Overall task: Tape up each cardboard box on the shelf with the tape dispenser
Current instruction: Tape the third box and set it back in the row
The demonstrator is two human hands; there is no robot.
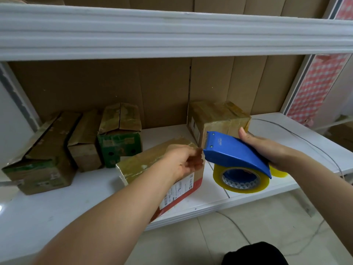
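White shelf [267, 129], brown boxes along it. Right hand [267, 148] wrapped round blue tape dispenser [235, 152]; left hand [183, 161], fingers loosely curled, at nearest box [152, 159] beside dispenser mouth. Risks: tape end sticking to itself, box sliding off front edge.

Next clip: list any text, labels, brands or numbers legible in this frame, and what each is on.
No text here can be read.
Blue tape dispenser: small embossed mark on its top, too small to read.
Red-and-white box: white shipping label with barcode and print, blurred.
Back right box: small side label, unreadable.
Green boxes: faint print, unreadable.
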